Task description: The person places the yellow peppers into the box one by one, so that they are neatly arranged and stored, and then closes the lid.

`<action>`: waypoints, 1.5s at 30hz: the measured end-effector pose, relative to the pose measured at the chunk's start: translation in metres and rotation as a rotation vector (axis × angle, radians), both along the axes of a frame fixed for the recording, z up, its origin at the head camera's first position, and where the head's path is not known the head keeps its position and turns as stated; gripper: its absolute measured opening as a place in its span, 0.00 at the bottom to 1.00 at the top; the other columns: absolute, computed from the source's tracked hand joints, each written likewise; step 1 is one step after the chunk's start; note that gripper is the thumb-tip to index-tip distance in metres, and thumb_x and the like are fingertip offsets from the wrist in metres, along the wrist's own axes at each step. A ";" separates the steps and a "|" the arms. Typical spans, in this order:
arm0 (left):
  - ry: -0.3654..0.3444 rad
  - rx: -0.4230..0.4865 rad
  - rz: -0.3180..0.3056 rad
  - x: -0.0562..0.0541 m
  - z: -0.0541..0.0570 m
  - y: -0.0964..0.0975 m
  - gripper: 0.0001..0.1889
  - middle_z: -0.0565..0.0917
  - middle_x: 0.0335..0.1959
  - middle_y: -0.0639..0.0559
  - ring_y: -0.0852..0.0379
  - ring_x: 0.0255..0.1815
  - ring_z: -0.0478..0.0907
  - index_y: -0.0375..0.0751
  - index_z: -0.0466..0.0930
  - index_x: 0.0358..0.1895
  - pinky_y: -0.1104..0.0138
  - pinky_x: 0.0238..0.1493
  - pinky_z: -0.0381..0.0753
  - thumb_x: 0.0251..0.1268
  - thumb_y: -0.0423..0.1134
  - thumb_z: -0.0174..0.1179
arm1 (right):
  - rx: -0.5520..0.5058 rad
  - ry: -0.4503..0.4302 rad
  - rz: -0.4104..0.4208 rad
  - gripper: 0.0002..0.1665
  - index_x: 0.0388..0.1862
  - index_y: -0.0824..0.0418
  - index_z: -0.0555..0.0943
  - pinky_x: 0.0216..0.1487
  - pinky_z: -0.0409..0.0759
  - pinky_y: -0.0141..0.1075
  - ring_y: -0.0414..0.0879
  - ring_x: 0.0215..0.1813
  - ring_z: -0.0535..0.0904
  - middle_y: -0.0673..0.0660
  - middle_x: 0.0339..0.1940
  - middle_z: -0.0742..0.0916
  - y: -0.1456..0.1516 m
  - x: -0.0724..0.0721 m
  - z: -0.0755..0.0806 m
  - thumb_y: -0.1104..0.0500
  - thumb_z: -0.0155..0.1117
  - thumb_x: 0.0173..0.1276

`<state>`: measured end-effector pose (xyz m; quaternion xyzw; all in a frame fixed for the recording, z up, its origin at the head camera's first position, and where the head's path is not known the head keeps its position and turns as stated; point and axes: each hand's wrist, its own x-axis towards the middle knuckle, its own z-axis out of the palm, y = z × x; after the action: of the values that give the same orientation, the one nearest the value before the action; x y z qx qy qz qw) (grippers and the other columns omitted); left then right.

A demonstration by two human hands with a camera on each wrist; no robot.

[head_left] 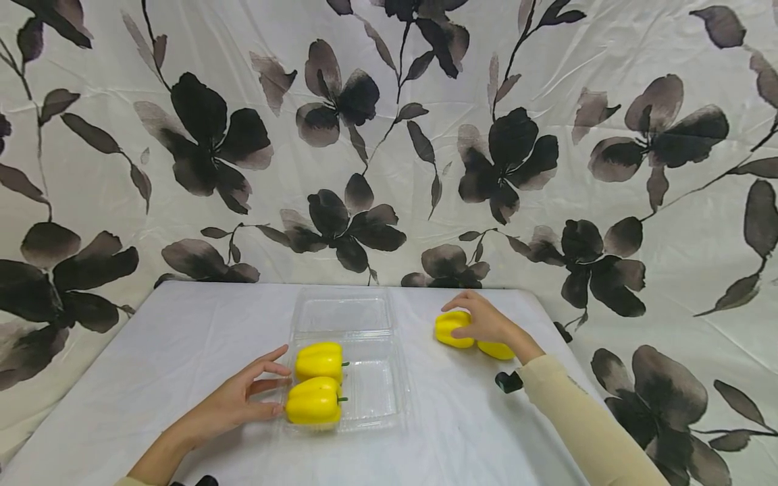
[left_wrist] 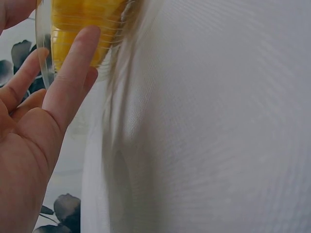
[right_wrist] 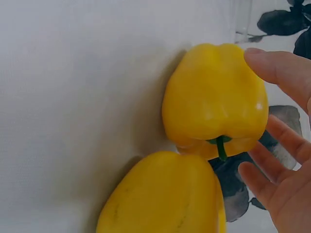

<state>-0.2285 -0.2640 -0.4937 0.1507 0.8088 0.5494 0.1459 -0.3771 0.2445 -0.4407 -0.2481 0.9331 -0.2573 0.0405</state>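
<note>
Two yellow bell peppers lie in the left part of a clear plastic container, a rear pepper [head_left: 319,361] and a front pepper [head_left: 313,401], green stems to the right. My left hand [head_left: 234,399] is at the container's left side, its extended fingertips right at the wall; the left wrist view shows a finger over the ribbed clear plastic [left_wrist: 114,34]. At the right, my right hand [head_left: 486,322] reaches over another yellow pepper [right_wrist: 216,94], thumb at its side and fingers spread loosely beyond it. A further yellow pepper [right_wrist: 163,196] lies beside that one, partly hidden by the hand in the head view.
The container's lid [head_left: 343,314] lies folded back toward the rear. Its bare right part [head_left: 373,385] shows beside the peppers. A white cloth [head_left: 450,418] covers the table, and a flower-printed curtain [head_left: 425,169] hangs behind the far edge.
</note>
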 end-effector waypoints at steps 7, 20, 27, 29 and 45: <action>0.002 -0.001 -0.002 0.000 -0.001 0.001 0.30 0.44 0.90 0.45 0.28 0.77 0.67 0.43 0.73 0.66 0.44 0.70 0.79 0.66 0.44 0.76 | -0.006 -0.030 -0.019 0.27 0.64 0.54 0.85 0.74 0.70 0.66 0.62 0.69 0.73 0.61 0.65 0.78 0.003 0.002 -0.002 0.59 0.81 0.66; 0.009 -0.004 -0.010 0.001 0.000 0.000 0.30 0.44 0.90 0.44 0.28 0.77 0.67 0.44 0.73 0.67 0.44 0.70 0.79 0.66 0.44 0.76 | 0.017 -0.037 0.002 0.25 0.62 0.56 0.86 0.73 0.73 0.61 0.60 0.66 0.75 0.61 0.64 0.78 0.004 0.002 -0.006 0.62 0.79 0.67; 0.012 0.004 -0.020 0.000 0.000 0.000 0.30 0.44 0.90 0.45 0.28 0.77 0.67 0.43 0.73 0.67 0.47 0.69 0.80 0.66 0.44 0.76 | 0.043 -0.038 -0.004 0.24 0.62 0.55 0.86 0.73 0.74 0.60 0.59 0.66 0.75 0.61 0.65 0.79 0.006 0.002 -0.007 0.62 0.79 0.67; 0.016 0.002 -0.021 0.000 0.001 0.001 0.30 0.44 0.90 0.44 0.28 0.77 0.67 0.43 0.73 0.67 0.49 0.69 0.81 0.66 0.44 0.76 | 0.044 -0.037 -0.003 0.25 0.62 0.55 0.86 0.73 0.74 0.60 0.59 0.66 0.75 0.61 0.65 0.79 0.007 0.002 -0.006 0.62 0.79 0.67; 0.001 -0.008 0.003 -0.001 0.000 0.001 0.31 0.45 0.90 0.46 0.28 0.78 0.66 0.44 0.74 0.66 0.44 0.69 0.79 0.64 0.45 0.77 | 0.094 -0.047 -0.021 0.23 0.61 0.54 0.86 0.73 0.74 0.59 0.57 0.64 0.77 0.59 0.64 0.81 0.003 0.004 -0.001 0.63 0.77 0.68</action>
<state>-0.2290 -0.2634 -0.4933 0.1490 0.8112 0.5465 0.1452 -0.3732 0.2476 -0.4417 -0.2302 0.9454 -0.2194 0.0711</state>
